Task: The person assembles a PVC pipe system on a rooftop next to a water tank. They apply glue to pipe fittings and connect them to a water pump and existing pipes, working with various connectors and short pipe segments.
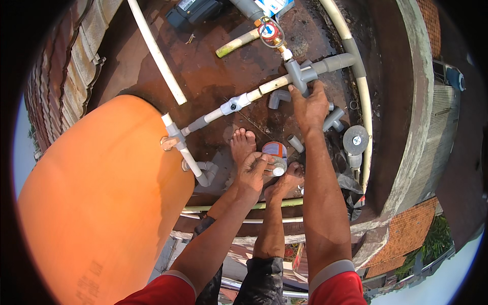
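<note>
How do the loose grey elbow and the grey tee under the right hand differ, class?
The elbow lies loose on the floor, joined to nothing; the tee is fitted into the pipe run, with pipes entering its arms. The elbow has one bend and two openings; the tee branches several ways. The right hand touches the tee, not the elbow. Both are grey plastic pipe fittings.
</note>
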Tool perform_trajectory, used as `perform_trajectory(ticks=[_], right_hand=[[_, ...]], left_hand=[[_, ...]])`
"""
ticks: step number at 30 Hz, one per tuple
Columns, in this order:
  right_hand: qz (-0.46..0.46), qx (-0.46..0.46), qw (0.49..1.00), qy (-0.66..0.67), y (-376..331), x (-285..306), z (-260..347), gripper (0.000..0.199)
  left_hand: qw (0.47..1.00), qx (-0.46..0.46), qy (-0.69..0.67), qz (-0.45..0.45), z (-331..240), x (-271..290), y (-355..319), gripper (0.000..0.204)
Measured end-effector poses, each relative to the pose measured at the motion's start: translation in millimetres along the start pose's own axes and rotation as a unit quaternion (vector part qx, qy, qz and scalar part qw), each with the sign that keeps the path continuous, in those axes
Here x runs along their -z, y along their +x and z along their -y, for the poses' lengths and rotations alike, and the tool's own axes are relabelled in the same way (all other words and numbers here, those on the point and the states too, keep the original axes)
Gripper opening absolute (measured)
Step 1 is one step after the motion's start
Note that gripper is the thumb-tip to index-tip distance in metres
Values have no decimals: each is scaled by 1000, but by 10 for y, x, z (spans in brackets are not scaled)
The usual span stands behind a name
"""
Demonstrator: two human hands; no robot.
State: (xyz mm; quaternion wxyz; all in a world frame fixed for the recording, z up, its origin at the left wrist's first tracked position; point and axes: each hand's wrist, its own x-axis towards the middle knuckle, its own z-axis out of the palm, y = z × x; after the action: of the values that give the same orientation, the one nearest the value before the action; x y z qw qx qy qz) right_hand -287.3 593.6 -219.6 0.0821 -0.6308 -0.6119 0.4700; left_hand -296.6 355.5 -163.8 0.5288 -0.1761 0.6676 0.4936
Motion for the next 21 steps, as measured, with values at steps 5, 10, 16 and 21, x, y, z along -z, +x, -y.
perform_trajectory(ticks=[5, 10, 16, 21], right_hand=[[1, 14, 1000, -3, 18, -8, -49, 46], [12, 4, 1000, -4, 32, 15, -56, 44], [94, 64, 988, 108, 183, 84, -368, 44], [233, -2, 960, 156, 174, 455, -345, 44]], left_hand=[[1000, 5, 16, 1, -14, -6, -20, 22], [1000, -1, 18, 10, -4, 10, -4, 23], [1000, -1, 9, 8, 19, 45, 17, 24], [1000, -12, -10, -17, -260, -8, 64, 32]])
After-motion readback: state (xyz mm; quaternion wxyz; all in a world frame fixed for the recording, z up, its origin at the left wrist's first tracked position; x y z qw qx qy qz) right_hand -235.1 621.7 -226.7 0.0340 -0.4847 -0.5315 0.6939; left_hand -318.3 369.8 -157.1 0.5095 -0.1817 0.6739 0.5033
